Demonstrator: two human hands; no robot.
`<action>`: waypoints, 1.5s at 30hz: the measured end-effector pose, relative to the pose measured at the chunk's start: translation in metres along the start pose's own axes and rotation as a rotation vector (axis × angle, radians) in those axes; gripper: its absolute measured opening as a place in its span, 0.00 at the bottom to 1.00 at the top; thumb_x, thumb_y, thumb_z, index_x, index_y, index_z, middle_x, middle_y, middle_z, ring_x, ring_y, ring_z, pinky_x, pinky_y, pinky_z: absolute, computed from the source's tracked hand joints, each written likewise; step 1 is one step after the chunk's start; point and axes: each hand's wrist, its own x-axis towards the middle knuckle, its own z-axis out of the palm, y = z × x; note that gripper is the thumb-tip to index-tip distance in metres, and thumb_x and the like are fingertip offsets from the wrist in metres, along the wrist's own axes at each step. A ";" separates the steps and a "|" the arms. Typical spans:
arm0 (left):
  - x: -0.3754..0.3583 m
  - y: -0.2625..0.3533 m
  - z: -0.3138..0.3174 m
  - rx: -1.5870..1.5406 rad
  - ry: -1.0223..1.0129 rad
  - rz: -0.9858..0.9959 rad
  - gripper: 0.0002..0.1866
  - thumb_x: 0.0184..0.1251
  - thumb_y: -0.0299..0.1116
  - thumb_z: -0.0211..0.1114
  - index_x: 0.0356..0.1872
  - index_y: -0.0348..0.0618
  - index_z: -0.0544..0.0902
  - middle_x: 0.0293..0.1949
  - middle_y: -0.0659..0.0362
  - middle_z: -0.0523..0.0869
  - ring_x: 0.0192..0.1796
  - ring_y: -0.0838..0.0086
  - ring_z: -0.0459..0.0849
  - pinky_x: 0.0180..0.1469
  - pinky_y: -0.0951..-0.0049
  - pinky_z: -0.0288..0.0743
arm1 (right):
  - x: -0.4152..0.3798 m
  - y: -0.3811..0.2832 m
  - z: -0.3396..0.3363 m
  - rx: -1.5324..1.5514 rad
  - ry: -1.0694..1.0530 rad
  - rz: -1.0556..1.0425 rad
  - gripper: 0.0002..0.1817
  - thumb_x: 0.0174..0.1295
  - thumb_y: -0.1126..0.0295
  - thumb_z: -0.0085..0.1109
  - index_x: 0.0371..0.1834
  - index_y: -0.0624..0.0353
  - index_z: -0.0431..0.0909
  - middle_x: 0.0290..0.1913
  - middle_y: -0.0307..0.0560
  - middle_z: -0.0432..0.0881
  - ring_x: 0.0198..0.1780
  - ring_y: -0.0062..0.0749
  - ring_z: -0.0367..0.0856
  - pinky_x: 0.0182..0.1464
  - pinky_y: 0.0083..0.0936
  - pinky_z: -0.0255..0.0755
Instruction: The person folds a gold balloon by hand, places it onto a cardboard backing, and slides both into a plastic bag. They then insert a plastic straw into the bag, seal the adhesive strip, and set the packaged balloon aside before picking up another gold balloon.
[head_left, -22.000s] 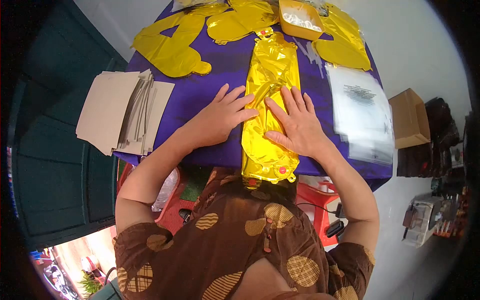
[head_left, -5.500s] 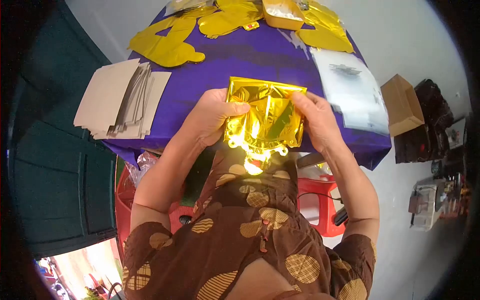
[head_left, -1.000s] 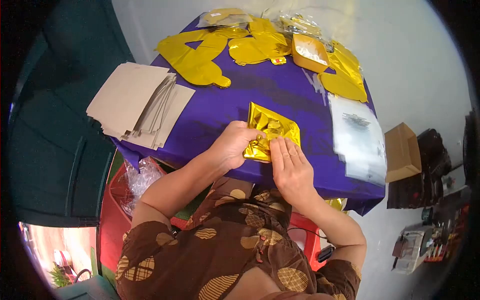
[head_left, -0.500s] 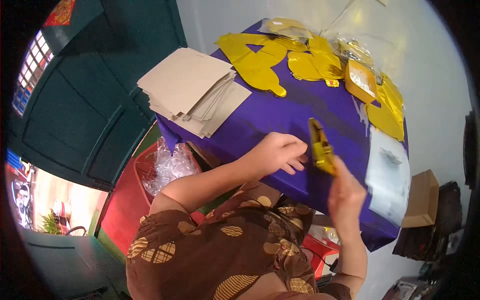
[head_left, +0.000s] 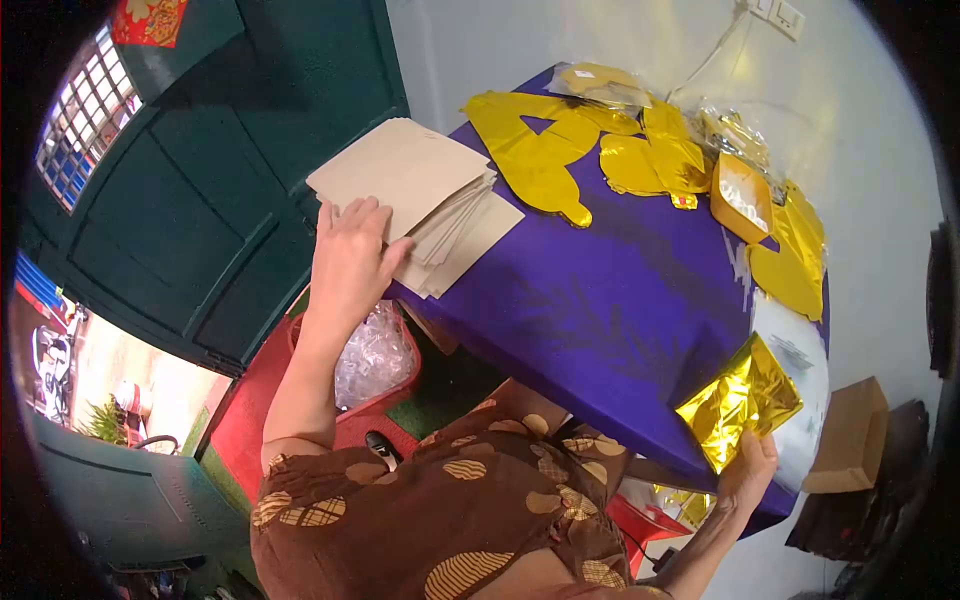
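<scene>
My left hand rests on the near-left edge of a stack of beige cardboard sheets, its fingers spread over the top sheet. At the right side of the purple-covered table, my right hand pinches a folded, shiny gold foil piece by its lower edge. Beneath and beyond the foil lies a pile of clear plastic bags. Large flat gold foil shapes are spread along the far edge of the table.
A yellow box with small white items stands at the far right. Below the table are a red basket of clear plastic and a red container. An open cardboard box sits beyond the right edge.
My left hand has moved left from the table's front onto the cardboard stack. My right hand has moved right and down with the gold foil, which now shows its broad side.
</scene>
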 end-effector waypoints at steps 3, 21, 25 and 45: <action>0.004 -0.006 -0.002 -0.054 0.024 0.049 0.10 0.61 0.33 0.67 0.37 0.35 0.81 0.36 0.48 0.83 0.45 0.53 0.82 0.55 0.53 0.71 | 0.001 0.007 -0.008 0.040 0.002 0.020 0.18 0.65 0.77 0.57 0.58 0.70 0.77 0.54 0.49 0.84 0.53 0.33 0.83 0.60 0.30 0.74; 0.024 0.054 -0.026 -0.154 0.324 0.365 0.11 0.51 0.21 0.65 0.37 0.35 0.77 0.44 0.42 0.84 0.46 0.49 0.85 0.52 0.53 0.80 | 0.002 0.012 -0.011 0.167 0.040 0.010 0.20 0.65 0.77 0.59 0.59 0.71 0.76 0.55 0.50 0.84 0.54 0.35 0.84 0.62 0.33 0.74; 0.013 0.128 -0.007 -0.409 0.040 0.749 0.10 0.53 0.33 0.63 0.29 0.36 0.74 0.47 0.34 0.80 0.56 0.44 0.80 0.58 0.48 0.76 | 0.000 0.011 -0.010 0.193 0.050 0.007 0.22 0.64 0.75 0.60 0.62 0.71 0.74 0.57 0.51 0.82 0.56 0.37 0.82 0.64 0.34 0.74; 0.016 0.225 0.085 -0.309 -0.630 0.825 0.50 0.61 0.68 0.61 0.73 0.39 0.62 0.73 0.34 0.57 0.76 0.35 0.52 0.62 0.23 0.57 | -0.002 0.006 -0.006 0.311 0.024 0.050 0.16 0.64 0.78 0.60 0.54 0.72 0.79 0.54 0.53 0.85 0.53 0.36 0.84 0.60 0.35 0.76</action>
